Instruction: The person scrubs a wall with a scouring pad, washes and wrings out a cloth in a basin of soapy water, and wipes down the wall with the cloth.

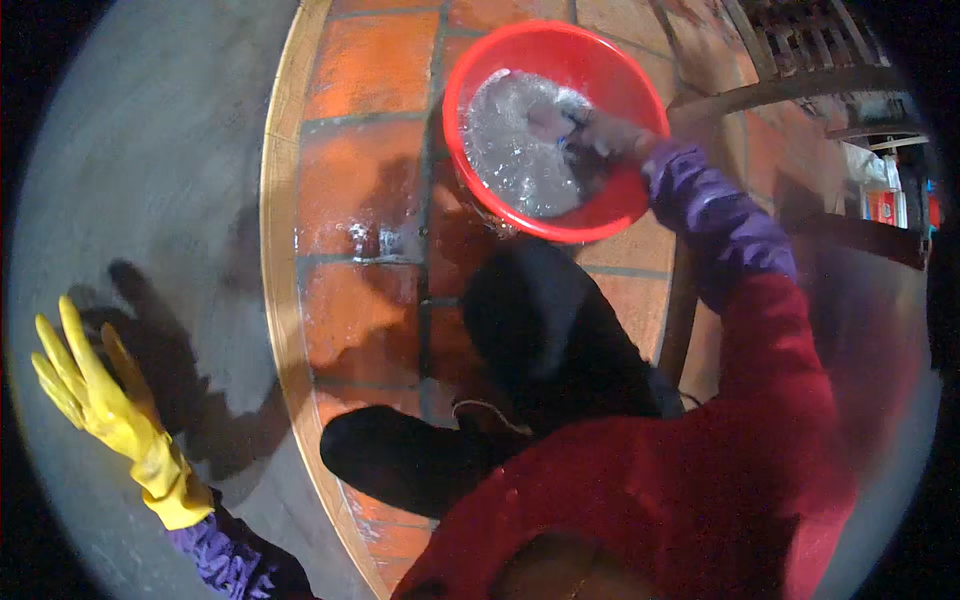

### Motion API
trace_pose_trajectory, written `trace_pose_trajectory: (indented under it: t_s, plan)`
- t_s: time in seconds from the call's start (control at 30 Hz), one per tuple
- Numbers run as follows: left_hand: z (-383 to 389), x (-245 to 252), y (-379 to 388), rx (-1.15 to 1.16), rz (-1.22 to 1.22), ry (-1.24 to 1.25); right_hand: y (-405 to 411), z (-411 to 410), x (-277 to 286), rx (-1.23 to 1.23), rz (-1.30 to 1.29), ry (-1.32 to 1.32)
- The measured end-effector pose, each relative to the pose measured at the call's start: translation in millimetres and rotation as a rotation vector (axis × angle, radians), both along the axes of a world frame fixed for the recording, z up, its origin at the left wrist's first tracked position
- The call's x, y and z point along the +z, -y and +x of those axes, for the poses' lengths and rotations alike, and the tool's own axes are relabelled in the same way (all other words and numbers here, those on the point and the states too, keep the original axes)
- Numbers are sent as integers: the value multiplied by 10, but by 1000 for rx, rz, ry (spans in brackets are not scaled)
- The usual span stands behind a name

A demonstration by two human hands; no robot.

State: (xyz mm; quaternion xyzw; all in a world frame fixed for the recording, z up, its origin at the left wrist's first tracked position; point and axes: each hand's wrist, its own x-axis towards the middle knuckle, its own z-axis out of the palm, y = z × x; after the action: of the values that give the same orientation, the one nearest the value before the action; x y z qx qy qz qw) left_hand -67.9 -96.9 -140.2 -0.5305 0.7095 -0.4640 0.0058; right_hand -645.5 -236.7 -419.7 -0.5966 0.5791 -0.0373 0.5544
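My left hand (97, 397), in a yellow rubber glove, is spread at the far left in front of a grey wall (180, 135) and holds nothing. Its shadow falls on the wall, and I cannot tell whether the fingertips touch it. A red plastic basin (660, 97) holds frothy, greyish water (517, 150). Over the basin's right side reaches my right hand (600, 135), at or in the water. Motion blur and splashing hide its fingers, so whether it grips something is unclear. A purple sleeve cover (712, 202) wraps that forearm.
Orange floor tiles (360, 180) with wet patches surround the basin. A pale wooden-looking trim (279, 187) runs along the wall's foot. My dark-clad knees (547, 330) are close below the basin. Wooden furniture with slats (810, 37) stands at upper right.
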Motion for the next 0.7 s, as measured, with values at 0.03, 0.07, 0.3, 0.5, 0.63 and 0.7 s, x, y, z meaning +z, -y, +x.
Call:
trace_pose_trajectory:
  t_s: [0.03, 0.07, 0.3, 0.5, 0.63, 0.7]
  plan:
    - [7, -92, 7, 68, -7, 18, -144, 63, 150, 19, 74, -97]
    - [26, -158, 8, 138, -13, 38, -85, -36, -143, 13, 86, -112]
    - [168, -262, 73, 470, 21, 315, -32, 261, -564, 369, 61, -782]
    - [-441, -411, 330, 554, 310, -344, 16, 157, -299, -18, -33, -300]
    - [-2132, -1103, 47, -144, 670, -1836, -59, 71, 282, -262, -25, -2]
    - [-2478, -1693, -223, -112, 864, -2053, -148, 359, 695, -372, 1, 191]
